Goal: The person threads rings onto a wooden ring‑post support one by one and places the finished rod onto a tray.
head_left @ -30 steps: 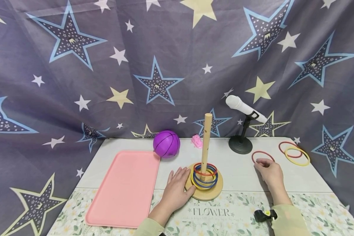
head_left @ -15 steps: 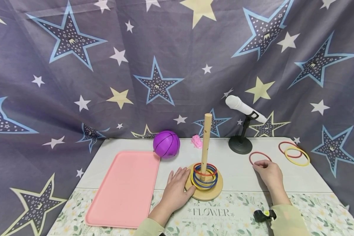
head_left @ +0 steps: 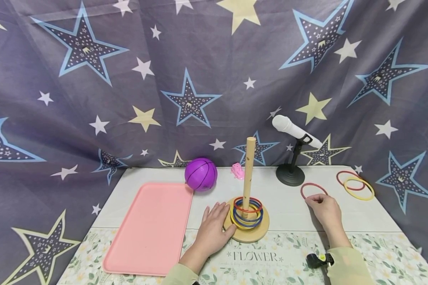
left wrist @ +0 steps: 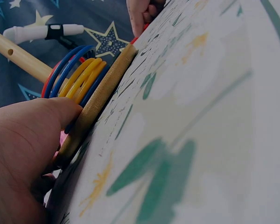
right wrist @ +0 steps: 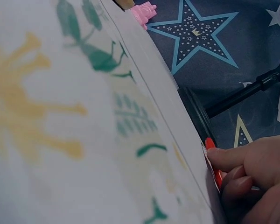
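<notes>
A wooden ring-toss stand (head_left: 249,174) has an upright peg and a round base (head_left: 255,236). Red, blue and yellow rings (left wrist: 86,79) are stacked low around the peg. My left hand (head_left: 213,231) rests against the base's left side, fingers fairly straight, with the thumb on its edge beside the rings. With thumb and fingertips, my right hand (head_left: 326,209) pinches the near edge of a red ring (head_left: 314,184) at the table surface. In the right wrist view only a red sliver of that ring (right wrist: 210,143) shows by the thumb.
A pink tray (head_left: 149,229) lies at left, with a purple ball (head_left: 201,174) behind it. A small pink toy (head_left: 237,171) and a white microphone on a black stand (head_left: 290,174) stand at the back. Another red ring (head_left: 342,182) and a yellow ring (head_left: 371,192) overlap at far right.
Over the last second my right hand and the pinched red ring have shifted slightly left along the table, mostly in the first half second. The left hand stays put on the base.
</notes>
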### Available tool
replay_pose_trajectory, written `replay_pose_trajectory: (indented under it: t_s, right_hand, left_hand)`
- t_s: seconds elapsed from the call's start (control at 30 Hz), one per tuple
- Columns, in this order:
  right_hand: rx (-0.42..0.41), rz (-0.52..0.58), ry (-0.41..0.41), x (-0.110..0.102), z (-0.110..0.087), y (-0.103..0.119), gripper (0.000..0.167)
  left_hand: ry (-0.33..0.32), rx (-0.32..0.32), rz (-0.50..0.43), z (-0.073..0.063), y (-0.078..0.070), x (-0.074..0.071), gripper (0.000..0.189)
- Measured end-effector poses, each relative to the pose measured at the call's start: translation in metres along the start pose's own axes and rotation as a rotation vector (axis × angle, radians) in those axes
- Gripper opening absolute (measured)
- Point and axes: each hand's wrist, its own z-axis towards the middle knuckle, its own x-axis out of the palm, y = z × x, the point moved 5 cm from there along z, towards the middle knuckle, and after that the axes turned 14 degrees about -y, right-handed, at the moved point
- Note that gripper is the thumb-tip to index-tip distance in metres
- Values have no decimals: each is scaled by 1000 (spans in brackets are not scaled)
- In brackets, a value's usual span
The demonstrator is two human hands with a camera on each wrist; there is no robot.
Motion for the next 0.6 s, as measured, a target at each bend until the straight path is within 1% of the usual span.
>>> replay_pose_trajectory:
  t_s: [0.17,0.3,0.47,0.6]
  right_hand:
    - [6,-5,3,0,0,0,24]
    - [30,-7,-8,1,-1,-2,25]
    - [62,8,-21,1,-2,-3,24]
    - [71,36,-29,-1,-3,-1,27]
  left_hand:
    - [6,-5,5,1,0,1,70]
    - [6,-3,8,1,1,2,70]
    - [9,-5,5,1,1,2,71]
    - [12,-11,-2,1,2,2,71]
